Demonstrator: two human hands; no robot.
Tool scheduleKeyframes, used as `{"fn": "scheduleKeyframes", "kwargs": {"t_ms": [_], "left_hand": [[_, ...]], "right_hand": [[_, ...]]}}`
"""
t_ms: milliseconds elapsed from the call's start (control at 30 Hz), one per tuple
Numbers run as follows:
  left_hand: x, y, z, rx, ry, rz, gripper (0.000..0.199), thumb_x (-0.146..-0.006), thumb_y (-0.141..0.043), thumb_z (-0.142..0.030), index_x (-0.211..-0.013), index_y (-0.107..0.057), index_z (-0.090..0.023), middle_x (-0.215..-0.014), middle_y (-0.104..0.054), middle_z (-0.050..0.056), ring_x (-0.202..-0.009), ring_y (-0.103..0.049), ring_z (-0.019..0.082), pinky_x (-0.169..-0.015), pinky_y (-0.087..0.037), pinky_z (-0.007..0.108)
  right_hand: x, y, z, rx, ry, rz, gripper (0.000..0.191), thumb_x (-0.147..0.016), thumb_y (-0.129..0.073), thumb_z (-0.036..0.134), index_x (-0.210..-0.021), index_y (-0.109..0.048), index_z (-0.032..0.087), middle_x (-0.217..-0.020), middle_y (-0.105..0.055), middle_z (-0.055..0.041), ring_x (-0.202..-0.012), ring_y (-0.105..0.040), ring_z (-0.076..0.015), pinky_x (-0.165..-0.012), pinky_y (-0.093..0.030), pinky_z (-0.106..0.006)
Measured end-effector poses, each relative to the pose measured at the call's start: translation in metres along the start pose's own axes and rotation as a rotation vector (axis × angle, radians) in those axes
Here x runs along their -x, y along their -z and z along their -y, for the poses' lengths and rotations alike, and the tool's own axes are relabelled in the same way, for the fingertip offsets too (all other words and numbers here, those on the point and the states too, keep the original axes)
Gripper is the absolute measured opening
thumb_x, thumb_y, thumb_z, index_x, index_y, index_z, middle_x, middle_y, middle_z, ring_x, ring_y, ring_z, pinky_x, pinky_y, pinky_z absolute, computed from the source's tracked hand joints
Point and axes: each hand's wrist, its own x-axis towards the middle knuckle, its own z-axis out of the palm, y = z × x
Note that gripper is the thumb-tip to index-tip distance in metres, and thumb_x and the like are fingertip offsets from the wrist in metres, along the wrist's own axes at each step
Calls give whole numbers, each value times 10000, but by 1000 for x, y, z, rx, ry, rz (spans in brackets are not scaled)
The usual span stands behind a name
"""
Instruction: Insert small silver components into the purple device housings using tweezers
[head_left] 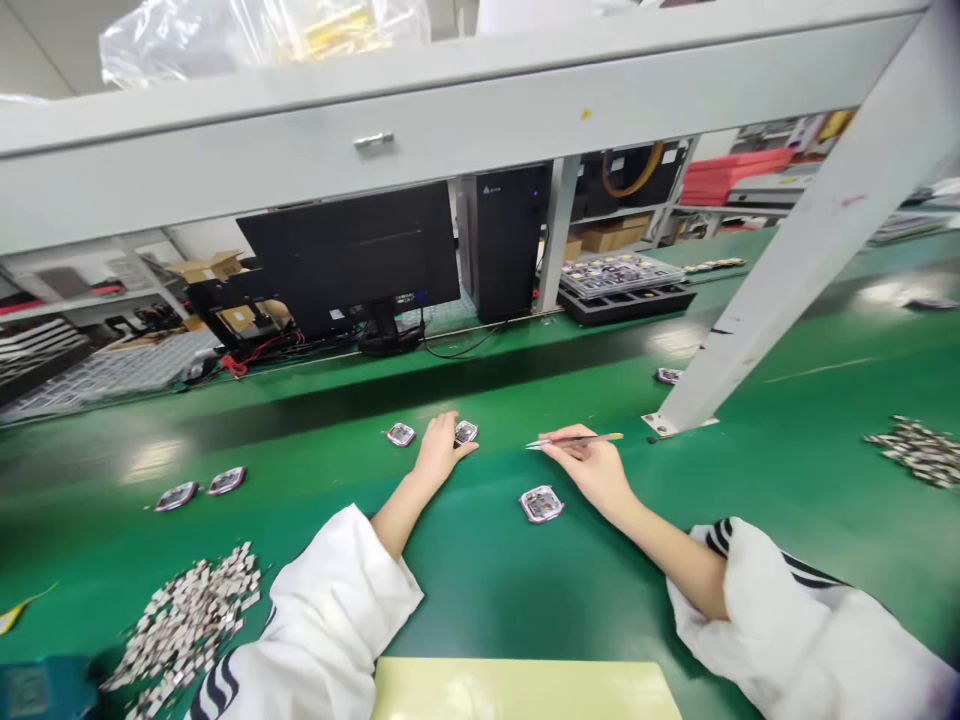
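On the green worktop (480, 590), left of centre: your left hand (435, 450) reaches forward to a square framed module (466, 432), which lies at the hand's right edge, between thumb and forefinger.
Left fingers: parted about that module, thumb on its near side, forefinger on its far left; whether they press on it or only rest beside it cannot be told.
Right fingers: your right hand (592, 475) has thumb and fingertips closed on a slim pointed tool (589, 438), its pale tip aimed left, well apart from the left hand.
Near module: a second framed module (541, 504) lies flat, near and left of the right hand, touched by neither.
Left neighbour: another module (400, 434) sits just left of your left fingers, apart from them.
Module handling: holding it by the rim looks wisest, with fingertips off the parts inside the frame.
Tool handling: a light pinch with the wrist low should keep the tip steady; better to turn it away from the modules while the left hand works.
Near left: your sleeve lies beside a pile of small pieces (195, 620), so a raised forearm would help avoid scattering them.
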Motion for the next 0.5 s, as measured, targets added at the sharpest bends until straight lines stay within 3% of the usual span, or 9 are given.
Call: {"fn": "scheduleKeyframes", "kwargs": {"t_ms": [133, 233, 300, 400, 500], "left_hand": [[1, 18, -8, 119, -21, -2, 453, -673, -629, -163, -1066, -408, -132, -918, -607, 91, -883, -588, 212, -782, -478, 346], [17, 55, -45, 261, -111, -31, 564, -662, -632, -155, -1145, -342, -180, -987, -599, 62, -882, -603, 162, -756, -511, 275], [38, 85, -75, 369, -213, -71, 579, -664, -628, -157, -1169, -349, -201, -1009, -604, 52, -905, -603, 165, -792, -509, 294], [74, 121, -108, 313, -339, -194, 560, -673, -625, -153, -1174, -380, -213, -1020, -619, 36, -904, -610, 156, -797, -515, 268], [97, 138, -121, 161, -446, -330, 518, -685, -631, -185, -1160, -424, -195, -998, -639, 46, -871, -626, 167, -768, -531, 245]], "right_hand": [[2, 2, 56, 69, 115, 37, 138, -656, -667, 280, -737, -620, 179, -791, -669, -52, -738, -642, -213, -724, -532, -372], [10, 1, 110, 112, 231, 62, 126, -669, -665, 230, -777, -609, 196, -817, -662, -29, -767, -638, -193, -703, -544, -327], [18, -3, 140, 117, 324, 68, 136, -671, -667, 192, -788, -600, 207, -815, -659, -17, -761, -639, -178, -665, -555, -289], [29, -7, 168, 105, 439, 81, 202, -660, -678, 128, -808, -589, 234, -822, -660, 7, -787, -635, -159, -680, -552, -251], [42, -6, 179, 139, 536, 117, 275, -665, -672, 102, -865, -591, 272, -854, -669, 28, -787, -638, -143, -717, -542, -223]]}}
